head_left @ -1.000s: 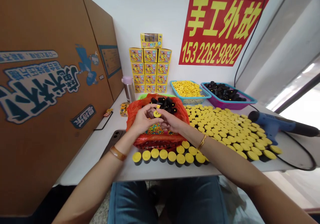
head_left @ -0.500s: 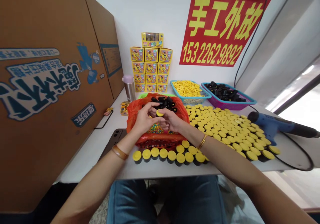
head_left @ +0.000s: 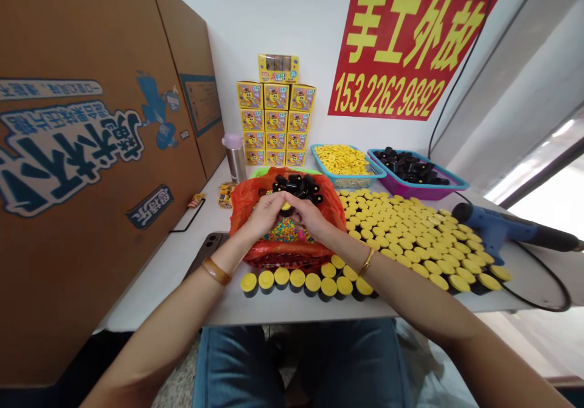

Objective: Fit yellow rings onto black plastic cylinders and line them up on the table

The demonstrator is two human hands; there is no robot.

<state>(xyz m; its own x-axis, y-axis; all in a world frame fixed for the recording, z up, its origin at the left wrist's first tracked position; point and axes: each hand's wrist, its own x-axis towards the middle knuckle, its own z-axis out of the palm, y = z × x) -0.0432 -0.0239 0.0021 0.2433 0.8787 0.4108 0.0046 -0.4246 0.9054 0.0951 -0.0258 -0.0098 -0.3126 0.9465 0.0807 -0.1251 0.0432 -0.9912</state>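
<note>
Left hand [head_left: 265, 214] and right hand [head_left: 307, 216], fingers pinched tight on a yellow cap [head_left: 286, 206], just over an orange bag [head_left: 329, 201].

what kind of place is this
Probably a small hand-assembly workshop for sweets: the red sign offers handwork, yellow-capped black tubes stand in rows, and coloured candies lie in a red plastic bag.

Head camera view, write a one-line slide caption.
Left hand and right hand meet at a yellow cap above an orange bag of colored candy.
</note>
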